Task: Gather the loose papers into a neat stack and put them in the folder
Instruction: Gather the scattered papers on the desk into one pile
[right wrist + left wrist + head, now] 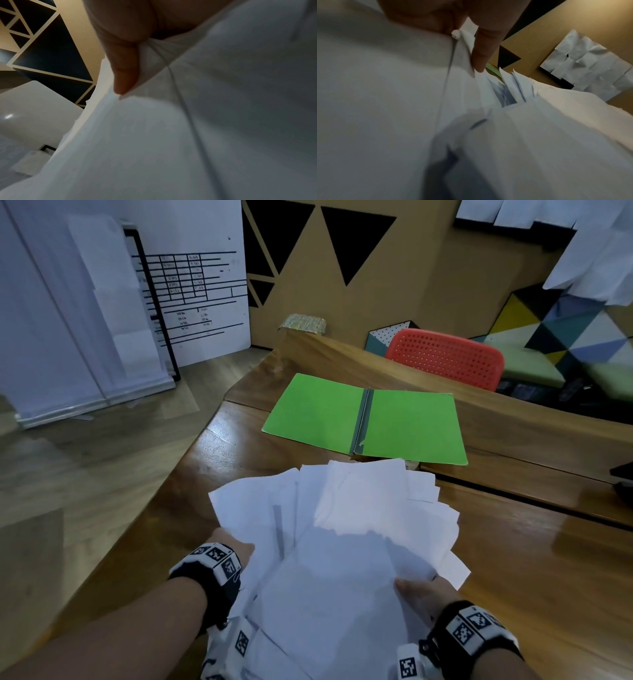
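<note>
At the far left a white board point(191, 292) with a printed table leaned against the wall, well apart from the work and of no part in it.

The left hand point(236, 546) gripped the left edge of the papers point(342, 529), most of it hidden beneath the sheets in the head view. Its wrist camera showed a digit point(481, 54) lying along the sheet edges, though blur made it hard to say how many sheets it caught.

The papers themselves were a ragged fan, corners pointing several ways, lifted at the near side above the wooden table point(534, 559). They were probably held at both sides so the bundle could be squared before going anywhere. The stack was not yet neat.

Beyond the fan the green folder point(370, 419) lay open and flat on the table, both leaves bare, near the papers' far edge and likely set there so they could go straight forward onto it.

The right hand point(424, 594) clamped the right near corner, thumb on top of the sheets; its wrist view showed a digit point(125, 70) pressed against paper.

Behind the table at the right stood a red perforated chair back point(445, 354).
</note>
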Motion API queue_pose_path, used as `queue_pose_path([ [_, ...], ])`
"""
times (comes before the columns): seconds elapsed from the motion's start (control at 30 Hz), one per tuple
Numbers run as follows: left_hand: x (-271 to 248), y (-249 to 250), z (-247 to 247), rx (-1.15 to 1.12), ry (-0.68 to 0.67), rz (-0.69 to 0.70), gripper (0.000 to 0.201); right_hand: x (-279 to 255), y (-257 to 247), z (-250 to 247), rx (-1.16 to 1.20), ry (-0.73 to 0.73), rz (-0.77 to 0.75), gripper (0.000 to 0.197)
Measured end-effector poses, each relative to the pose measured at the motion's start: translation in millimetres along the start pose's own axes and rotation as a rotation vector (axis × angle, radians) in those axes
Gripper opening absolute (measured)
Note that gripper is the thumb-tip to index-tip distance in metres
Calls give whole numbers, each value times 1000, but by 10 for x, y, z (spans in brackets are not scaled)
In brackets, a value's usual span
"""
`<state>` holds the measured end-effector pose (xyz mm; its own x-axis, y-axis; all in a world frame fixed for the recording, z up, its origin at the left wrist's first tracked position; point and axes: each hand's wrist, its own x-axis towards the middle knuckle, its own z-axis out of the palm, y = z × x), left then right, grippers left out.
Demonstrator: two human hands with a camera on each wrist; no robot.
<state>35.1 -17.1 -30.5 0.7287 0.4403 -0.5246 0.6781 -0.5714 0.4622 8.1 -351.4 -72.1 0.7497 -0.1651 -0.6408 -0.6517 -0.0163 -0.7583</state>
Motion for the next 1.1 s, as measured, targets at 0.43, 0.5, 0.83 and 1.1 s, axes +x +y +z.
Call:
queue_pose_path([
  [0.43, 86, -2, -61, -30, -192, 144, 100, -76, -241, -106, -117, 48, 63, 78],
  [0.5, 93, -3, 29, -20, -221, 131, 92, 138, -78, -43, -190, 33, 48, 109],
  [0.83, 208, -114, 132, -225, -409, 168, 90, -75, -351, 641, -384, 27, -16, 60],
  [1.1, 149, -135, 103, -458, -527, 66, 49, -306, -273, -83, -413, 378, 127, 38],
])
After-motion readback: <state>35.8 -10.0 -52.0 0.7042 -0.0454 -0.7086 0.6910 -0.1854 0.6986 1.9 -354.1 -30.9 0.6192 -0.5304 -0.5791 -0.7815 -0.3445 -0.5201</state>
